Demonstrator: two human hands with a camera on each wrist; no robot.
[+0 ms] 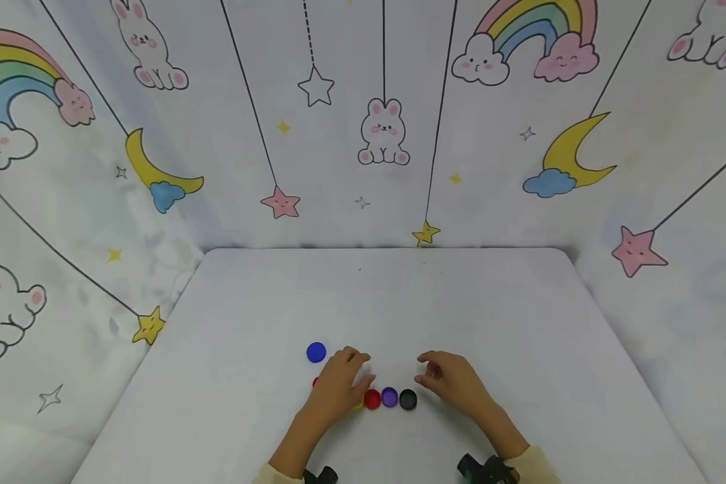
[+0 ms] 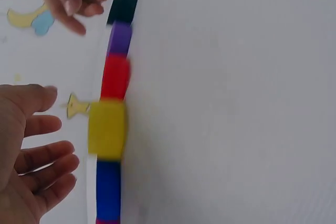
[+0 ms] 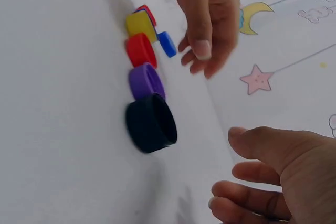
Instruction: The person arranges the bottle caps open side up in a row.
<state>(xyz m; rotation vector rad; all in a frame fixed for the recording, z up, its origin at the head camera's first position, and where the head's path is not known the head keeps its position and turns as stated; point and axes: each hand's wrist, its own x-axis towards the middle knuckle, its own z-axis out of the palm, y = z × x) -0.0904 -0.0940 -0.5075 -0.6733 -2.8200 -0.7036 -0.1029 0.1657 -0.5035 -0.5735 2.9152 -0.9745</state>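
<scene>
A row of bottle caps lies on the white table: a black cap (image 1: 408,399) at the right end, then a purple cap (image 1: 390,396), a red cap (image 1: 372,398) and a yellow cap (image 2: 107,129), which my left hand partly covers in the head view. Further left in the left wrist view, a blue cap (image 2: 108,190) adjoins the yellow one. Another blue cap (image 1: 316,352) sits apart, behind the row. My left hand (image 1: 339,380) hovers over the row's left part, fingers loosely bent around nothing. Beyond the black cap, my right hand (image 1: 454,380) is likewise empty, thumb and fingers apart.
The white tabletop (image 1: 490,302) stretches around the caps, its far edge against a cloth backdrop (image 1: 363,202) printed with rabbits, stars, moons and rainbows. Dark wrist-worn devices (image 1: 487,468) show at the cuffs.
</scene>
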